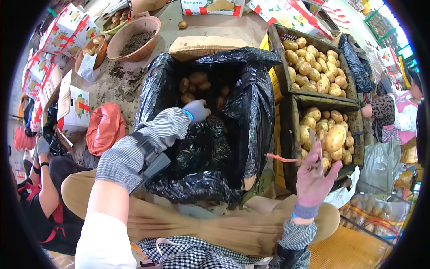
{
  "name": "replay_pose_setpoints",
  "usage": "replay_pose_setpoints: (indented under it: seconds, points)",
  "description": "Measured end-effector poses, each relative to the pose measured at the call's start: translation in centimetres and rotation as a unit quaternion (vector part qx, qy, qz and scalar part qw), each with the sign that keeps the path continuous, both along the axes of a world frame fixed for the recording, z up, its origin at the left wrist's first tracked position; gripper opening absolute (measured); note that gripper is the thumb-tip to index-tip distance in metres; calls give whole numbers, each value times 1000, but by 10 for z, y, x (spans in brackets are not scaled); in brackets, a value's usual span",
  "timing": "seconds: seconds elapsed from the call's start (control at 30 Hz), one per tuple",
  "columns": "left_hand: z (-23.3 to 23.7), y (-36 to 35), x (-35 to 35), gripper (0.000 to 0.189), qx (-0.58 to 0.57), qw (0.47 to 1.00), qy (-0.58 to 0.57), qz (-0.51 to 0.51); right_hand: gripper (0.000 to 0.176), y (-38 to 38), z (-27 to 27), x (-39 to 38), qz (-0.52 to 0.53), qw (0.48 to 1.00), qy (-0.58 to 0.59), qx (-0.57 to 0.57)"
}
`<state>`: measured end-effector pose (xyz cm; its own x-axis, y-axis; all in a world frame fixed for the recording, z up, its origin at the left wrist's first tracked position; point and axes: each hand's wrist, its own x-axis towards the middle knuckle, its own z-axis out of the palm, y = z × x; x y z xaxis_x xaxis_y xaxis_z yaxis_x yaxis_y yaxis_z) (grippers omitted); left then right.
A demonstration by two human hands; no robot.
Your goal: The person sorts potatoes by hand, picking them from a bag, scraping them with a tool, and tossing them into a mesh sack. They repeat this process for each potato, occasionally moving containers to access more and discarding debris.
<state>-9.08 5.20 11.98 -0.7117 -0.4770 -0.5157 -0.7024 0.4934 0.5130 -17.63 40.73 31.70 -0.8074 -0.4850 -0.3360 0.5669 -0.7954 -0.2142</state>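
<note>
Your left hand [197,110] is curled down inside the black-lined box [251,103]. You cannot tell from here whether it grips anything. Just beyond its fingertips lie the potatoes [198,77], about seven showing dimly in the shadow. Your right hand [313,177] is raised with its fingers spread. One large potato [335,138] sits right at its fingertips, contact unclear, and one thin orange strip [282,158] juts out from its thumb side. Past that hand stand two wooden crates [281,67] stacked with potatoes. Far beyond your left hand sit two round bowls [150,42], and near that forearm lies one red bag [105,127].
</note>
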Motion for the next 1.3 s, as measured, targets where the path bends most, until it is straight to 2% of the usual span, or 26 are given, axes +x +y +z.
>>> replay_pose_setpoints:
  seconds: [0.03, 0.07, 0.1, 0.17, 0.2, 0.27, 0.3, 0.37, 0.4, 0.43, 0.5, 0.53, 0.57, 0.6, 0.63, 0.7, 0.77, 0.8, 0.83, 0.9, 1.0, 1.1, 1.17, 1.2, 1.23, 1.3]
  points:
    - [-18, -3, -5, 51, -39, 998, -17, -35, 63, -2, -2, 2, -2, 1000, -15, 7]
    - [-26, -1, -15, 54, -27, 995, -73, -59, 64, -5, -4, 5, -4, 999, -31, 15]
    - [-36, 13, -21, 51, -84, 995, -52, -34, 64, -8, -6, 6, -3, 999, -34, 18]
    - [-41, 36, -45, 45, -140, 989, -54, -5, 62, -15, -6, 8, 21, 994, -44, 96]
    - [-55, 37, -55, 45, -135, 989, -58, -6, 60, -20, -3, 8, 8, 991, -48, 124]
    - [-106, 33, -76, 30, -192, 980, -48, -9, 60, -22, -2, 7, 12, 991, -42, 123]
    - [-139, 27, -84, 30, -187, 981, -48, -11, 60, -22, -3, 6, 18, 993, -30, 115]
    - [-147, 19, -91, 20, -137, 985, -82, 62, 59, -26, -4, 6, 23, 992, -29, 118]
    - [-149, 16, -86, 19, -170, 979, -79, -80, 59, -27, -3, 7, 32, 992, -28, 116]
    - [-144, 20, -84, 19, -171, 979, -79, -80, 59, -28, -4, 8, 31, 993, -27, 115]
    - [-132, 26, -75, 29, -122, 980, 31, 152, 58, -29, -5, 12, 59, 993, -26, 103]
    - [-112, 29, -65, 38, -100, 976, 108, 163, 56, -30, -6, 15, 72, 992, -14, 100]
    - [-98, 28, -58, 38, -105, 975, 109, 162, 56, -31, -5, 17, 73, 993, -13, 95]
    - [-84, 27, -50, 48, 45, 968, 188, 163, 55, -33, -4, 20, 82, 988, 4, 131]
    - [-66, 29, -41, 62, 193, 933, 260, 157, 54, -34, -3, 24, 90, 982, 20, 166]
    - [6, 37, -22, 76, 366, 866, 292, 174, 50, -35, -5, 33, 97, 975, 53, 194]
    - [56, 49, 1, 73, 456, 809, 342, 145, 46, -41, -4, 43, 131, 918, 146, 346]
    - [74, 57, 11, 73, 487, 781, 368, 134, 43, -43, -6, 47, 146, 907, 164, 360]
    - [91, 64, 21, 75, 486, 779, 378, 116, 43, -46, -9, 51, 145, 908, 167, 357]
    - [108, 81, 36, 78, 516, 746, 404, 115, 43, -51, -16, 59, 203, 875, 232, 373]
    - [122, 106, 52, 78, 506, 714, 473, 103, 53, -59, -22, 68, 266, 860, 283, 332]
    - [136, 128, 60, 78, 513, 693, 500, 88, 52, -64, -27, 75, 271, 880, 261, 289]
    - [147, 133, 65, 76, 507, 689, 514, 56, 46, -65, -35, 75, 191, 844, 350, 359]
    - [155, 132, 70, 74, 589, 683, 420, 103, 43, -61, -39, 73, 163, 815, 394, 391]
    - [163, 131, 75, 73, 660, 664, 319, 148, 43, -58, -35, 72, 162, 815, 398, 389]
    - [151, 132, 82, 70, 660, 682, 290, 119, 44, -54, -28, 70, 178, 751, 480, 417]
